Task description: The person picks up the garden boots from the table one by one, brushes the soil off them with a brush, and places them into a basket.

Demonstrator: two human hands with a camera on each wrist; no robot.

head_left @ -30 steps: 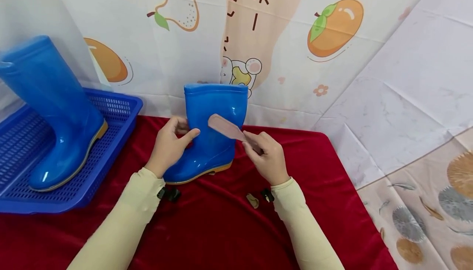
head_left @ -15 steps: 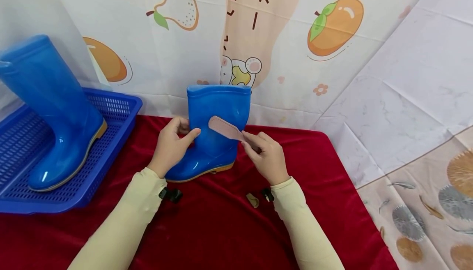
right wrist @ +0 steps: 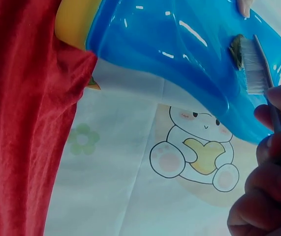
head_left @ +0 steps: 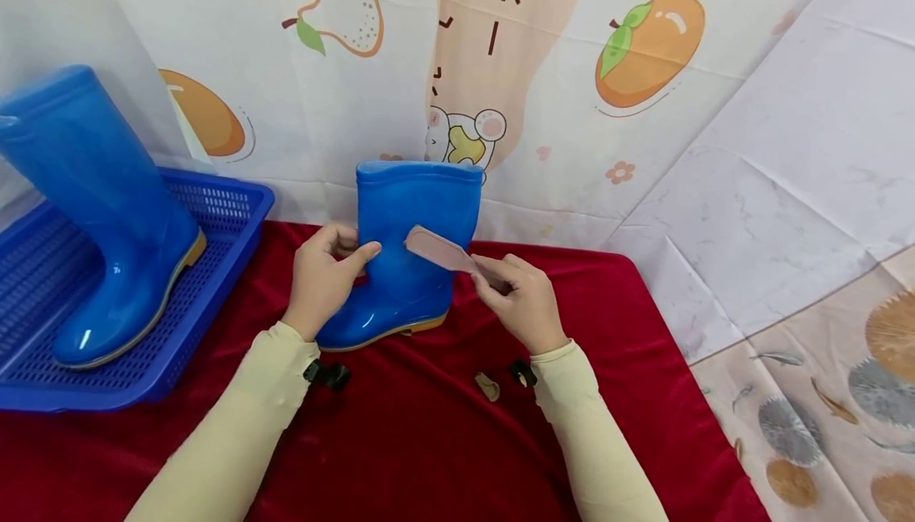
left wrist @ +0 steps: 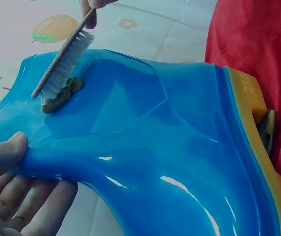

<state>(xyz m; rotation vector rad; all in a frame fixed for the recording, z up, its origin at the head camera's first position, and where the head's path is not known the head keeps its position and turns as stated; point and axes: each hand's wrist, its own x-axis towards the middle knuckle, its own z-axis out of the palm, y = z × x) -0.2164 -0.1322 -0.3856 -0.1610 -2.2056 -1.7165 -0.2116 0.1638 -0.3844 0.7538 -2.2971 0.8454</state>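
A blue rubber boot (head_left: 418, 196) with a yellow sole stands upright on the red cloth. My left hand (head_left: 322, 277) grips the front of its shaft, thumb on the near side and fingers behind. My right hand (head_left: 523, 303) holds a brush (head_left: 438, 249) by its handle, the pinkish back facing me. In the left wrist view, its white bristles (left wrist: 64, 71) touch a greenish-brown lump (left wrist: 64, 96) stuck to the shaft. A second lump (left wrist: 267, 130) sits by the heel under the sole. The head view hides the lump on the shaft behind the brush.
A matching blue boot (head_left: 117, 212) stands in a blue perforated basket (head_left: 236, 224) at the left. A small brownish piece (head_left: 488, 387) lies on the red cloth (head_left: 415, 450) near my right wrist. Behind the boot hangs a printed white curtain (head_left: 286, 133).
The boot shifts slightly right, then back left, with my left hand ending a little further left. The brush has moved slightly right and down and stays at the shaft.
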